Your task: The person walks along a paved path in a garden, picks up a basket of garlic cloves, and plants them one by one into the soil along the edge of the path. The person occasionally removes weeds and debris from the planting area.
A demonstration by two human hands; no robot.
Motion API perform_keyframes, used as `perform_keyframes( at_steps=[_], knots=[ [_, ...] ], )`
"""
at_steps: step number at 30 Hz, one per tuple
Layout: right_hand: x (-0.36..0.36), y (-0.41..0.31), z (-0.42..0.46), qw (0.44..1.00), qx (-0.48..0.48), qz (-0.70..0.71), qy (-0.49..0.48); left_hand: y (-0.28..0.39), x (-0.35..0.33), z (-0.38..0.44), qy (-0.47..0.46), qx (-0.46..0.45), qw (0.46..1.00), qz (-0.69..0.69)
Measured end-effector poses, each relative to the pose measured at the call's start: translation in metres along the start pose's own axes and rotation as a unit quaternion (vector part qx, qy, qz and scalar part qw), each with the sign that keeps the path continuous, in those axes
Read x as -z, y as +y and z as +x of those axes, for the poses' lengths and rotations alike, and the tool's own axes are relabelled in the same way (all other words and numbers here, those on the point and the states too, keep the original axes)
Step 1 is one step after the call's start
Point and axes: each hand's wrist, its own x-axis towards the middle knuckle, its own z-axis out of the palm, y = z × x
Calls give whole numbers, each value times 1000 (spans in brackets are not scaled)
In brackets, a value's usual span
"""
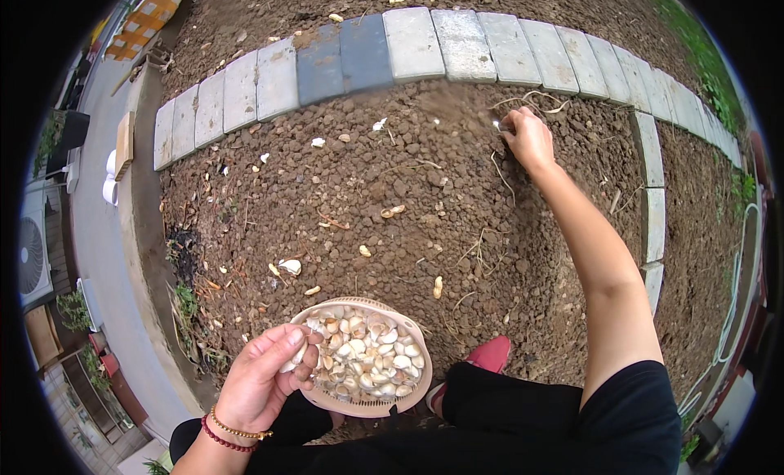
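My left hand (272,368) holds a garlic clove (297,357) between thumb and fingers, over the left rim of a beige plastic basket (422,346). Many loose garlic cloves (367,352) lie in the basket, close to my body. My right arm reaches forward to the brown, crumbly soil (429,217). There my right hand (528,138) pinches a white garlic clove (497,126) at its fingertips, low against the ground. Its other fingers are partly hidden behind the hand. More pale cloves (318,142) are spaced in a loose row to the left, below the pavers.
A curved border of grey pavers (416,46) crosses beyond the right hand. Another paver edging (654,224) runs along the right. Peanut shells (392,211) and dry stems (503,178) litter the soil. A concrete curb (144,230) bounds the left. My red shoe (490,354) stands beside the basket.
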Motion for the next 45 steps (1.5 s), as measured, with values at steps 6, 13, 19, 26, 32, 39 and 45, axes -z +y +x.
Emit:
perform_keyframes(
  at_steps=[6,13,19,26,32,39,45],
  knots=[
    [-6,-1,9,998,2,-61,-4,-2,-2,3,-9,9,1000,-8],
    [-22,-3,24,992,-38,-116,-8,-6,2,12,-11,20,1000,-9],
    [-15,-3,6,998,-38,-22,54,-2,-7,12,18,18,1000,-7],
    [3,1,7,996,-77,30,-16,0,-8,9,11,22,1000,-13],
    [0,4,1,999,-49,10,4,-2,-2,15,-7,20,1000,-10],
    [-5,17,5,999,1,33,17,-3,-1,20,-17,28,999,-6],
    [-5,5,5,998,11,38,38,2,-13,17,22,30,999,-6]
  ],
)
